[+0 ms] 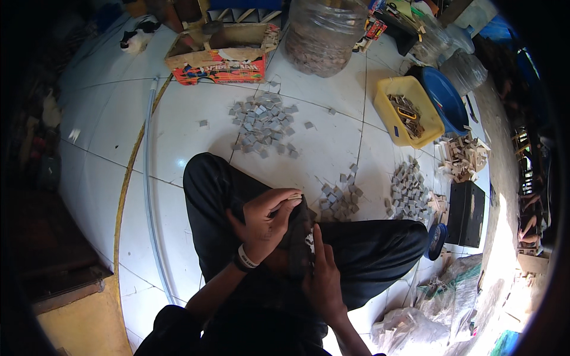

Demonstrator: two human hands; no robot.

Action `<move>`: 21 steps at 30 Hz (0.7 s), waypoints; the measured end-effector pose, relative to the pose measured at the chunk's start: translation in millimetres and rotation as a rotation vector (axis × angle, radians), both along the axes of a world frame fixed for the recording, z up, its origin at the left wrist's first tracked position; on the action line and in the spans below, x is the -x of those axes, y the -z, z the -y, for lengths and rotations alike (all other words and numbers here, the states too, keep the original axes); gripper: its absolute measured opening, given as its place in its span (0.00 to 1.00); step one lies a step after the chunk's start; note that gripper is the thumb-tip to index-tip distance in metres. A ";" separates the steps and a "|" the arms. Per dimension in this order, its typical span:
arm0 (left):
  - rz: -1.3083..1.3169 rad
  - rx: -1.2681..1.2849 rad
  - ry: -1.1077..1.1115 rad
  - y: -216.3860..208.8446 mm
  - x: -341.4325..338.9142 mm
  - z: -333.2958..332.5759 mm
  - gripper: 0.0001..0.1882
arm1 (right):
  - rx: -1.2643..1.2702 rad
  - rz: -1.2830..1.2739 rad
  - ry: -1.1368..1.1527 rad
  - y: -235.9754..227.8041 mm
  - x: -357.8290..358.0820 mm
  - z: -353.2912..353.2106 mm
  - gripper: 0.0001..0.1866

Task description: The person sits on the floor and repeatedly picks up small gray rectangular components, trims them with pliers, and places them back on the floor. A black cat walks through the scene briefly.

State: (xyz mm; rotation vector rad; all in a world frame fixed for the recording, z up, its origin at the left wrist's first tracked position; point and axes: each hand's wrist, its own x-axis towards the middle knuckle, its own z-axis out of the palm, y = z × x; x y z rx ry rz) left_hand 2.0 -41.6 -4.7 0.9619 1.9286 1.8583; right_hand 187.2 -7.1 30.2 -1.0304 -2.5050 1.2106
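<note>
Over my crossed legs in dark trousers, my left hand [264, 225] is closed, pinching a small flat light-coloured piece [294, 196] between thumb and fingertips. That piece is close to the upper end of a long dark bar-like object [301, 228], whose kind I cannot make out. My right hand [323, 282] is closed around the lower part of this object, with the index finger stretched along its side near a whitish patch. Beyond my legs lie small grey square pieces in a large pile [264, 124], a smaller pile [339, 199] and a right-hand pile [408, 191].
A yellow tub [386, 113] of wooden bits stands beside a blue basin [442, 98]. Wood offcuts [464, 155] and a black box [466, 213] are at right. A cardboard box [217, 68], a filled plastic bag [323, 41] and a cat [138, 40] are far. Left runs a pale pipe [148, 154].
</note>
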 end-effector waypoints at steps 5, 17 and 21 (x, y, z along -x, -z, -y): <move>0.505 -0.051 0.072 -0.6 20.5 -8.5 0.14 | 0.164 -0.126 0.136 -3.6 -3.4 -7.5 0.42; 0.608 0.063 0.256 -24.4 35.0 6.4 0.17 | 0.251 -0.160 0.020 -5.9 -18.9 -16.3 0.37; 0.640 0.066 0.247 -23.4 30.2 7.0 0.17 | 0.237 -0.198 0.007 -7.6 -15.7 -14.1 0.39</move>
